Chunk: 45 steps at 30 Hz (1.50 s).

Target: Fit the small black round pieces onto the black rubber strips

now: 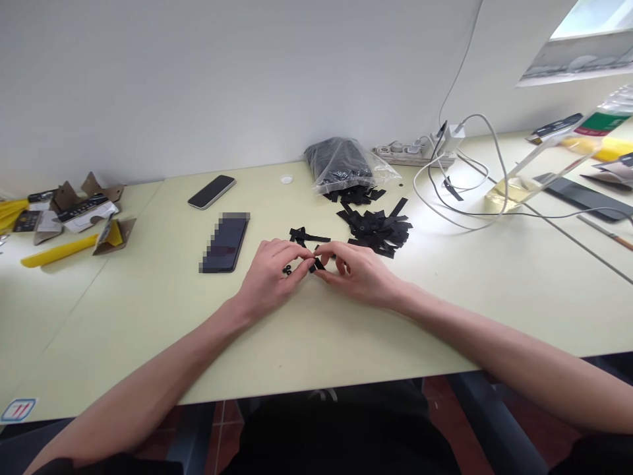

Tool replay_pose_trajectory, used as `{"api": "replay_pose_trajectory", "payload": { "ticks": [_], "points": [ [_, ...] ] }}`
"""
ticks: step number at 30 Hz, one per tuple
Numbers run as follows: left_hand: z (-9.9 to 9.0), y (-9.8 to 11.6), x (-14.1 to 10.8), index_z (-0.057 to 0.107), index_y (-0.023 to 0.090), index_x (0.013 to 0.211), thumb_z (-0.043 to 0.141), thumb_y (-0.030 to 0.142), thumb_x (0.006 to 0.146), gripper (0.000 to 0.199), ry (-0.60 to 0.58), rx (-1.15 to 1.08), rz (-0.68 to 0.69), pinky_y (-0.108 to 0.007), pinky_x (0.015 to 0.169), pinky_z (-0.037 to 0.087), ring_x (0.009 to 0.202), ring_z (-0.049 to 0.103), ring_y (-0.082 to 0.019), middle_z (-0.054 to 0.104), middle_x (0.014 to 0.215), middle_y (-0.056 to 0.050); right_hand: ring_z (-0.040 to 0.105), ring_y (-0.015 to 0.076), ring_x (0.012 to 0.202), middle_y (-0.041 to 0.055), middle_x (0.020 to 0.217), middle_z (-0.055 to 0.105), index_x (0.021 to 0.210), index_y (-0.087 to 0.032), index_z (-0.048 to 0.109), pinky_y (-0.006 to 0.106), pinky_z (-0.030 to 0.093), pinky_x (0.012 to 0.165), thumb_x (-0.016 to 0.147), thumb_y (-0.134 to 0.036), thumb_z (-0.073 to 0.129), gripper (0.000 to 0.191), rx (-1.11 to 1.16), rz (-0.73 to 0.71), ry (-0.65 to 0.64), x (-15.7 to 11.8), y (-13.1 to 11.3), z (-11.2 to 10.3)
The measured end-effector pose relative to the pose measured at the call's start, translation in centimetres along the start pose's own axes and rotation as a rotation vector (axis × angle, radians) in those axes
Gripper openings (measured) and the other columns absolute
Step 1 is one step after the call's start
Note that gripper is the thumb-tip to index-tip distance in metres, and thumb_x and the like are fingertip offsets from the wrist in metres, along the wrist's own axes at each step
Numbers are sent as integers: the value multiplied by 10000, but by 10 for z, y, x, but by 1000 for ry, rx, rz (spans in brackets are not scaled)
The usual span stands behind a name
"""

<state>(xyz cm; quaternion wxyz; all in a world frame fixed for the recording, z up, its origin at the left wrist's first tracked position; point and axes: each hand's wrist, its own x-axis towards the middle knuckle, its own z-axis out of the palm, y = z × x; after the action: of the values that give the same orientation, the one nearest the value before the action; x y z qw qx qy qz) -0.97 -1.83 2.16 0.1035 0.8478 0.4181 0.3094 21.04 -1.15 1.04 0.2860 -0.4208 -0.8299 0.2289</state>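
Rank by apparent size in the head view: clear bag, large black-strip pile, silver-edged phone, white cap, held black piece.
1. Clear bag
2. Large black-strip pile
3. Silver-edged phone
White cap and held black piece: too close to rank; the piece is partly hidden.

A pale table stands against a plain white wall, with a window at the upper right. On the table's left lie torn cardboard packaging and a yellow stick-like piece. A light-edged phone lies near a second, darker phone, partly pixelated. Farther back sits a small white cap. By the wall, a power strip carries white plugs, and a white cable loops forward. Beside it, a clear bottle holds yellowish liquid; a dark flat slab lies to its right. A sticker marks the front left corner.
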Motion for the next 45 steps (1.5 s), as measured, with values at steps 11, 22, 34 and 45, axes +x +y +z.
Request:
{"api": "replay_pose_trajectory", "payload": {
  "ticks": [11,22,34,45],
  "points": [
    [3,0,0,669,241,1076,636,362,963,169,-114,-81,-83,-368,938,444,974,667,-217,752,1031,-18,583,146,713,37,854,690,932,-190,670,279,440,611,946,-372,597,196,433,157,36,-1,4,4],
    [-1,-19,3,718,248,1097,605,347,982,190,-141,9,-138,-421,1040,390,1109,608,-233,703,1139,-38,440,133,589,32,839,586,820,-205,518,308,313,588,844,-285,644,151,-345,286,364,14,37,-56],
    [2,-18,2,738,223,1035,580,263,1008,165,-220,97,13,-400,993,380,1085,601,-220,724,1101,-34,569,169,727,54,966,631,1035,-222,637,296,357,622,994,-373,531,188,-299,14,-32,0,15,-5],
    [-2,-24,5,692,218,1088,510,254,1032,194,-98,40,-47,-377,952,386,1028,658,-200,755,1063,-19,580,179,777,88,1050,620,1319,-246,647,300,409,662,1006,-406,555,363,-297,-176,-60,-2,15,2]
  ]
}}
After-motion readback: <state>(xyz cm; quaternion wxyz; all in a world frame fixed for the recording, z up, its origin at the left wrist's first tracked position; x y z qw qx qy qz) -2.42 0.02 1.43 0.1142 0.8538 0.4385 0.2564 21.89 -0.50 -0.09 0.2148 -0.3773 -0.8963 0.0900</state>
